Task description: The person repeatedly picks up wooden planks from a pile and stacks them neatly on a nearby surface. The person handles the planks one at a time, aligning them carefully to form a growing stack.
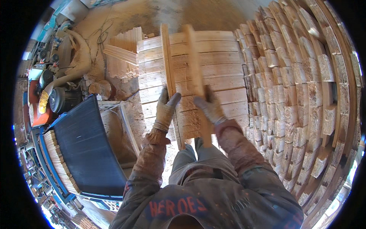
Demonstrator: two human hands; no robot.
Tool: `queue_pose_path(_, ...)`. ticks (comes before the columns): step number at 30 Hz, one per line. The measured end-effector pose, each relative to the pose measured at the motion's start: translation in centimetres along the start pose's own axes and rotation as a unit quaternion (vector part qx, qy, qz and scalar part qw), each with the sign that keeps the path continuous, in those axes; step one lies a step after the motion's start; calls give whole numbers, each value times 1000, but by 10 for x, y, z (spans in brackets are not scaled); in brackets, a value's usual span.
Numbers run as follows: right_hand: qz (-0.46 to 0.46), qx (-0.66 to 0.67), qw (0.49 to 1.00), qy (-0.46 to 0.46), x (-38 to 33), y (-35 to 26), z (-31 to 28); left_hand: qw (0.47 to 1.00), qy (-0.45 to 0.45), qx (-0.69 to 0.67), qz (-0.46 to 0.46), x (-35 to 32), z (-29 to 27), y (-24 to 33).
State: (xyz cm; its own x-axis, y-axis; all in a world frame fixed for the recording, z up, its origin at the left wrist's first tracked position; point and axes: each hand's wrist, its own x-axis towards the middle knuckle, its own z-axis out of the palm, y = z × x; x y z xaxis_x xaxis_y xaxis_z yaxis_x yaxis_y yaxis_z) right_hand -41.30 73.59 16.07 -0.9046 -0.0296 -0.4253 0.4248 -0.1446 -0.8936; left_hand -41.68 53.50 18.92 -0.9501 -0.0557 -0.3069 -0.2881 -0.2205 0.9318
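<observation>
Your left hand (166, 108), curled, grips one narrow board (167, 57) | your right hand (211, 108), curled, grips a blurred board (195, 57) | planks (223, 65) beneath

left plank (167, 57): narrow, brown wood, lengthwise | right plank (195, 61): similar, blurred | near-parallel, apart

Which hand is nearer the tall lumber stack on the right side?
Right. The right hand, holding a blurred board, is left of the lumber stack; the left hand, holding another board, is farther left.
</observation>
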Motion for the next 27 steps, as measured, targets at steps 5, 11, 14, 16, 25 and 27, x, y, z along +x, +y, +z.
queue_pose_path(5, -70, -394, 901, -169, -23, 16, 8, 909, 87, 408, -23, 9, 27, -22)
queue_pose_path(11, -210, -761, 584, -189, -97, 57, -11, 996, 56, 59, -46, 19, -55, -51)
queue_pose_path(14, -320, -736, 577, -151, -82, 96, -55, 998, 51, -41, -17, -1, -62, -9)
queue_pose_path(16, -381, -713, 570, -144, -79, 81, -44, 997, 79, -20, -14, -22, -124, 19)
queue_pose_path(25, -303, -763, 558, -125, -59, 23, 8, 982, 176, -38, 48, -153, -275, 94)
queue_pose_path(27, -305, -774, 547, -94, -39, 67, -22, 978, 201, -49, 32, -158, -273, 69)
